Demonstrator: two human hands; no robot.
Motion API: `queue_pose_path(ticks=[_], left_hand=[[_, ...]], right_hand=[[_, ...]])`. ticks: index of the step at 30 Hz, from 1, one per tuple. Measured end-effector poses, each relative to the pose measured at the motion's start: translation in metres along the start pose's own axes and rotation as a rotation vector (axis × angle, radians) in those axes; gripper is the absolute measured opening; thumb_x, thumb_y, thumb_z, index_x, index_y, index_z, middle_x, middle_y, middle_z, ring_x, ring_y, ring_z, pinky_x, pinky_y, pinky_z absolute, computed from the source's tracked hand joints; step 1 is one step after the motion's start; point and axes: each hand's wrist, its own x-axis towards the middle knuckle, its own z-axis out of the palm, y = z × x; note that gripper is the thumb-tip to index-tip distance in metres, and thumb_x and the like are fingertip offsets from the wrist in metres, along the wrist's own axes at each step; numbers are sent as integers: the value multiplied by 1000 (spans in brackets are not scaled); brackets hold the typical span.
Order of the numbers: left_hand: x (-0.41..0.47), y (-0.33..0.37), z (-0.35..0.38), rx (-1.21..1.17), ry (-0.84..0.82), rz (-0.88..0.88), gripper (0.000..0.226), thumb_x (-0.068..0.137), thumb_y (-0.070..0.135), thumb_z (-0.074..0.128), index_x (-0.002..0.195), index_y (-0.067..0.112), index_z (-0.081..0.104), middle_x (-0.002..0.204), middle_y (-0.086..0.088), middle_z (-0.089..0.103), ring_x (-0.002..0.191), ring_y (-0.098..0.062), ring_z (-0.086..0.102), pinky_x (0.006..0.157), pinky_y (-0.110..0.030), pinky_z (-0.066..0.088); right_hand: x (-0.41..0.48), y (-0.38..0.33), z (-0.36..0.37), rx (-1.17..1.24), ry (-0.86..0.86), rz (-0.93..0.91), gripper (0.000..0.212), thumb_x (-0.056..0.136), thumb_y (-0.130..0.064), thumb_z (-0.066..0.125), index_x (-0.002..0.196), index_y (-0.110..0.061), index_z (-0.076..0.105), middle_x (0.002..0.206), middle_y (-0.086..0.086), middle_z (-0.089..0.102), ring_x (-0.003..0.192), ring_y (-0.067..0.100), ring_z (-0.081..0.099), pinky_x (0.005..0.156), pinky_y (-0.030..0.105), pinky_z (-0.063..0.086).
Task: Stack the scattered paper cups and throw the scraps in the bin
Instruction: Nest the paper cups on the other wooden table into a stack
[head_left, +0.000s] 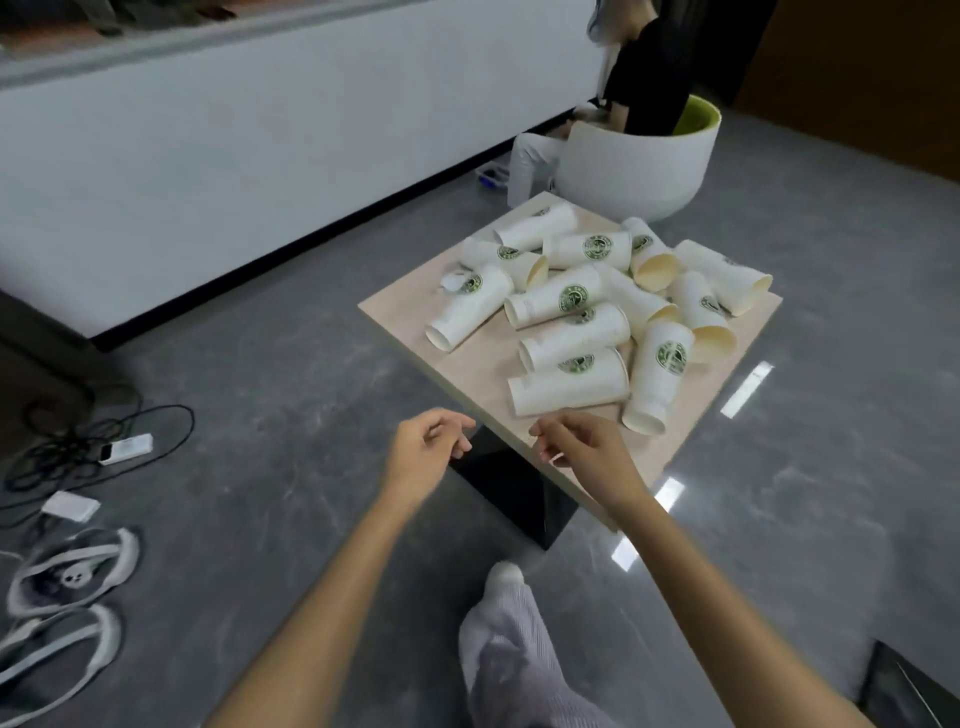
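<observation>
one head cam, looks fwd n down over both forearms at low table (467, 364), close.

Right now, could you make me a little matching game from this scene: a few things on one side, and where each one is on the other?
Things:
1. cups
2. slippers
3. left hand
4. tub chair

Places:
A. on the floor, lower left
B. beyond the table's far corner, someone sitting in it
C. lying scattered on the table
D. in the air, just off the table's near edge, holding nothing

Pairs: 1-C, 2-A, 3-D, 4-B
</observation>
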Motion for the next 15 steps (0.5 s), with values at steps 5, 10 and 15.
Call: queue_pose_path(ticks=[5,10,15], left_hand=[[91,10,-4,19,-12,2,30,98,0,48,81,14,70,63,0,64,57,-1,58,64,-16,50],[166,14,1,-6,-17,-29,35,95,-3,49,74,17,68,54,7,60,53,-2,54,61,-16,46],[224,12,5,143,-37,29,32,95,5,53,79,29,67,73,9,68,65,-2,60,68,-17,47]], right_hand=[[87,-15,4,48,25,14,23,92,-7,51,75,-12,67,67,4,65,61,10,59,62,23,46],[147,-26,6,48,21,24,23,95,-10,51,76,-10,66,66,4,64,60,9,57,56,14,45],[185,-25,6,55,46,64,23,93,-9,52,75,-10,67,60,-3,63,55,9,56,55,19,47]])
